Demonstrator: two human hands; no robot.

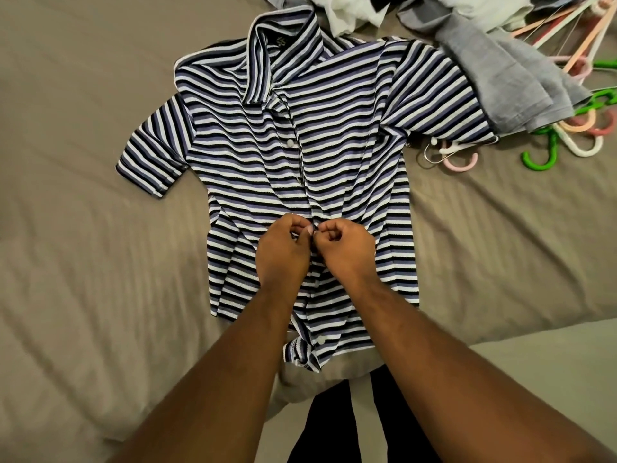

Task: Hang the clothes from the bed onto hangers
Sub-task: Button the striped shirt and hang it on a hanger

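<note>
Across a bed (pixel 100 228) covered in a taupe sheet, seen from above by the person standing at its near edge, a short-sleeved striped shirt (pixel 334 162) lies flat on its back. It sits in the middle of the view with its collar pointing away and its hem at the mattress edge. Its stripes are navy, lavender, black and white.

Two bare forearms reach in from the bottom of the view and meet over the lower half of the shirt. A grey garment (pixel 500 71) lies crumpled at the upper right, overlapping the end of the shirt's sleeve on that side. More pale clothes (pixel 350 8) are heaped along the top edge.

A loose pile of plastic hangers (pixel 567 128) in green, pink, peach and white lies at the right edge, partly under the grey garment, hooks toward the viewer.

The left hand (pixel 282 252) and right hand (pixel 345 248) touch each other at the shirt's front opening. Both have their fingers curled in, pinching the two edges of the opening together.

One small white button (pixel 289 143) shows higher up on the chest and another (pixel 321 341) near the hem.
</note>
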